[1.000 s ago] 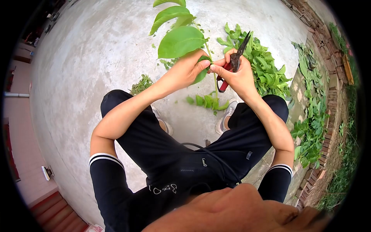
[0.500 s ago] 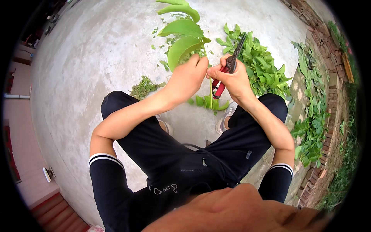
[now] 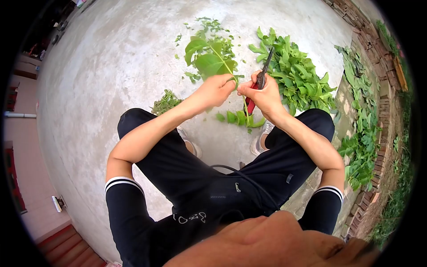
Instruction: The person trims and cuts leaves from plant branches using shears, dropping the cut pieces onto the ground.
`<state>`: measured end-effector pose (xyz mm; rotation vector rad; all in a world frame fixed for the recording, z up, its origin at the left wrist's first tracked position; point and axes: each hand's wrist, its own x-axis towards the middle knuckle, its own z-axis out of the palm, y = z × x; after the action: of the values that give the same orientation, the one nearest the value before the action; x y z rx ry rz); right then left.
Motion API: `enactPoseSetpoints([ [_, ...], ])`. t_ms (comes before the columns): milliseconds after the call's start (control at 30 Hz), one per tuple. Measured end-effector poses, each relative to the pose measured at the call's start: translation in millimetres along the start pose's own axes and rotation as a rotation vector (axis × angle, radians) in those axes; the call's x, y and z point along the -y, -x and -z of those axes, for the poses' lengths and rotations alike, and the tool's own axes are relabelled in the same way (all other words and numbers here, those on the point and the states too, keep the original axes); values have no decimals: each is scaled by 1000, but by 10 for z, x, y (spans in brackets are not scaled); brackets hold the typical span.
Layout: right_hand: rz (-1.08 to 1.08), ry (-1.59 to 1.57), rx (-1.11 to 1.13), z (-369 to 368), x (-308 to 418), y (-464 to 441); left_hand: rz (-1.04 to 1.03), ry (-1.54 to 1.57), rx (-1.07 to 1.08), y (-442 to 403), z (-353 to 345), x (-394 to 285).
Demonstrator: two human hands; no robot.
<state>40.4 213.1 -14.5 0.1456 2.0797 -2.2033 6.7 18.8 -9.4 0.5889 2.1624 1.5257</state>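
Note:
My right hand [image 3: 265, 95] is closed round red-handled pruning shears [image 3: 261, 79], blades pointing up and away, and its thumb and fingertips also pinch a green leafy stem [image 3: 245, 104]. Close beside it on the left, my left hand [image 3: 216, 91] is closed at the same stem; whether a leaf is between its fingers is hidden. Broad leaves [image 3: 210, 64] spread from the stem above my left hand. The stem's lower end hangs between my knees, over a row of small leaves [image 3: 235, 118].
A large heap of leafy cuttings [image 3: 300, 73] lies right of my hands. Scattered leaf bits [image 3: 213, 26] lie ahead, and a small pile of stems [image 3: 165, 102] near my left knee. More foliage [image 3: 361, 129] lies along the brick edging [image 3: 381, 147] at right.
The leafy top of the stem has come lower and tilted left, showing the scattered leaf bits behind it. Both hands have shifted slightly, and the shears stand a little lower and more upright.

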Motion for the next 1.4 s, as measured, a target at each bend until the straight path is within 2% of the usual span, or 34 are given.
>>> enactPoseSetpoints([
  [67,-2,-12,23,8,52,-26,250,315,136,16,128,-202],
  [100,-5,-18,31,14,87,-21,290,423,142,40,150,-310],
  [233,-48,12,50,-16,214,-2,398,543,196,17,291,-413],
  [433,-55,50,94,22,246,22,393,702,304,-18,352,-285],
  [533,-53,92,97,34,253,20,402,630,273,-11,344,-373],
  [633,-35,315,-62,262,185,-39,311,734,370,46,669,-411],
  [667,-105,192,-103,465,85,-125,225,697,269,97,849,-450],
  [733,-75,49,-101,633,92,-100,146,547,67,119,1164,-458],
  [833,-11,31,-29,485,228,57,107,441,-241,33,1051,-259],
  [933,56,110,63,401,218,178,92,482,-306,-49,842,-164],
  [1067,35,176,186,416,275,291,-44,405,-139,-87,711,-232],
  [1133,4,191,210,382,394,310,-21,447,-16,-114,705,-232],
  [1167,110,135,210,364,340,282,-9,465,51,-137,694,-234],
  [1267,159,114,281,404,281,258,-122,531,135,-194,566,-195],
  [1300,175,86,298,403,246,263,-105,627,196,-166,512,-266],
  [1400,149,96,322,401,258,295,-57,476,366,-220,513,-234],
])
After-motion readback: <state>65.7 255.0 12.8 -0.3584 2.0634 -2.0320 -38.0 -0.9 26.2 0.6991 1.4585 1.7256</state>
